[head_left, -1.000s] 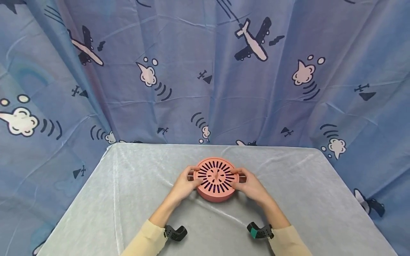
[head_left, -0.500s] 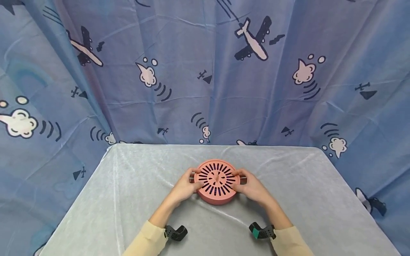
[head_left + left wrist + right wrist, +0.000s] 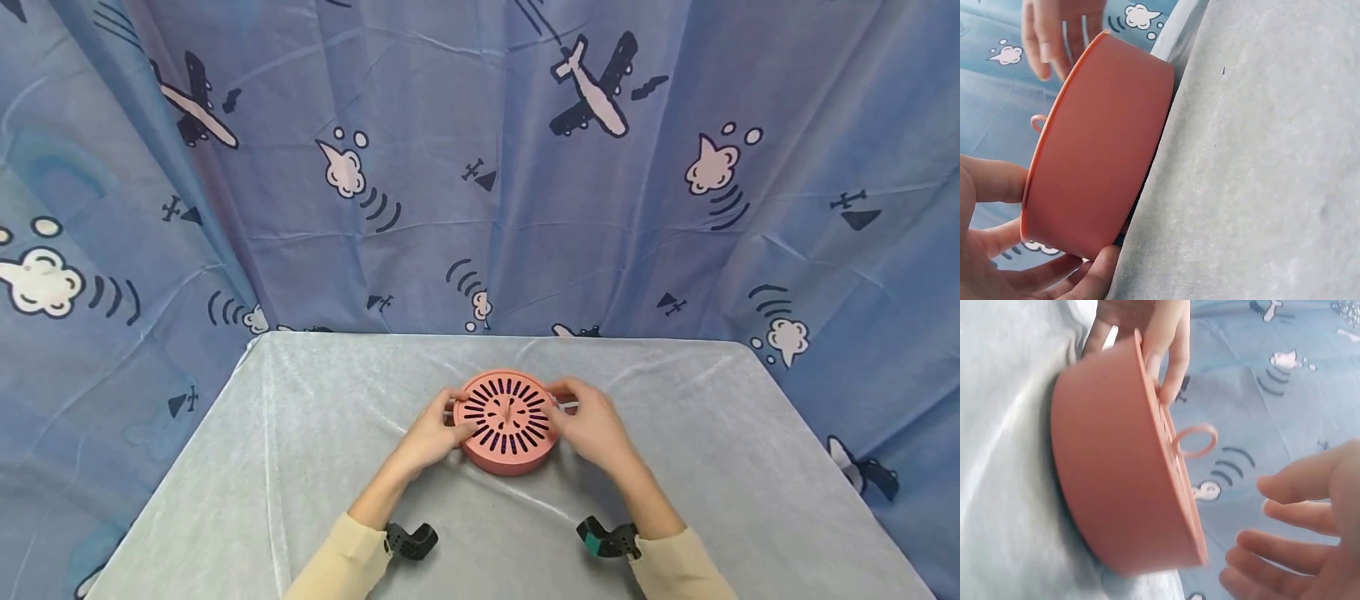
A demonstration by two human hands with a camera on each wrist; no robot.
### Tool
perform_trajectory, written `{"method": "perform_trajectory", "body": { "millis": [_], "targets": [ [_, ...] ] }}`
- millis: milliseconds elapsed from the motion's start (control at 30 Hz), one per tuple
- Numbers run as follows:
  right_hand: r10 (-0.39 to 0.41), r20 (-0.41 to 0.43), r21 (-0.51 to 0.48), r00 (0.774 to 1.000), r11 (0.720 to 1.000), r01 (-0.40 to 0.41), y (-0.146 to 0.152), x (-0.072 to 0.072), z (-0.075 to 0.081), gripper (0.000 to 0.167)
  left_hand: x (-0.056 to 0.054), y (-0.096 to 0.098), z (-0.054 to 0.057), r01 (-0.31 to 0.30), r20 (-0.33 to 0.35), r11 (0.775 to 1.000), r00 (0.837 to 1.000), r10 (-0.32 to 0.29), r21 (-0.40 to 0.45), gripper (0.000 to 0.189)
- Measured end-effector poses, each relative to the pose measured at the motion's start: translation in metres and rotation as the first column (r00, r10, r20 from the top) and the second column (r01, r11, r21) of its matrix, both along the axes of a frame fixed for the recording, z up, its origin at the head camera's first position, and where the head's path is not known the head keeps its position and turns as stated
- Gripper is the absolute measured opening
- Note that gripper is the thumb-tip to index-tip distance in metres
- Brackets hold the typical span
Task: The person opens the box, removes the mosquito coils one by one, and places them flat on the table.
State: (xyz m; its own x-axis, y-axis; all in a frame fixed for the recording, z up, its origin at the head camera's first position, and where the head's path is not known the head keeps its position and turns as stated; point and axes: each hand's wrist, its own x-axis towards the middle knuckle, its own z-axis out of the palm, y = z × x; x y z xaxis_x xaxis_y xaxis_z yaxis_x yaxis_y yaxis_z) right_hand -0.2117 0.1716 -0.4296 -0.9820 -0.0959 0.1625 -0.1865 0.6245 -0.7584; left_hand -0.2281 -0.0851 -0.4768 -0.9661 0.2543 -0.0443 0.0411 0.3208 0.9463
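Observation:
A round pink mosquito coil holder sits on the cloth-covered table, slotted lid facing up. A small ring stands at the lid's centre. My left hand grips the holder's left side: the thumb lies at the lid's rim and the fingers reach round the wall towards the bottom. In the left wrist view the holder's plain side wall leans close over the cloth. On the other side, my right hand is apart from the holder, its fingers loosely bent with nothing between them.
A pale grey cloth covers the table. Behind it and at both sides hangs a blue curtain printed with planes and clouds. Black camera mounts are strapped to both wrists, over the ends of cream sleeves.
My right hand has let go of the holder's right edge and drawn slightly away. The left hand keeps its grip, and the holder has hardly moved.

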Motion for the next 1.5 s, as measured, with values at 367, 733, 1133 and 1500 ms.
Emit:
{"method": "perform_trajectory", "body": {
  "millis": [367,733,1133,1500],
  "targets": [
    [0.057,0.044,-0.176,0.997,0.983,-0.048,-0.032,-0.003,-0.005,0.030,0.000,-0.002,0.000,0.012,0.006,1.000,1.000,-0.012,-0.011,0.057],
    [0.015,0.103,-0.210,0.995,0.978,0.007,-0.047,-0.011,-0.017,0.027,0.000,0.000,0.002,0.021,-0.021,0.999,1.000,-0.022,-0.030,0.055],
    [0.038,0.162,-0.326,0.986,0.945,0.017,-0.054,-0.017,-0.020,0.028,0.000,-0.001,0.001,0.003,-0.042,0.998,0.999,-0.006,-0.061,0.047],
    [0.033,0.168,-0.356,0.985,0.934,0.029,-0.055,-0.016,-0.023,0.024,0.000,0.000,0.000,-0.003,-0.088,0.996,0.996,-0.005,-0.089,0.042]
  ]
}}
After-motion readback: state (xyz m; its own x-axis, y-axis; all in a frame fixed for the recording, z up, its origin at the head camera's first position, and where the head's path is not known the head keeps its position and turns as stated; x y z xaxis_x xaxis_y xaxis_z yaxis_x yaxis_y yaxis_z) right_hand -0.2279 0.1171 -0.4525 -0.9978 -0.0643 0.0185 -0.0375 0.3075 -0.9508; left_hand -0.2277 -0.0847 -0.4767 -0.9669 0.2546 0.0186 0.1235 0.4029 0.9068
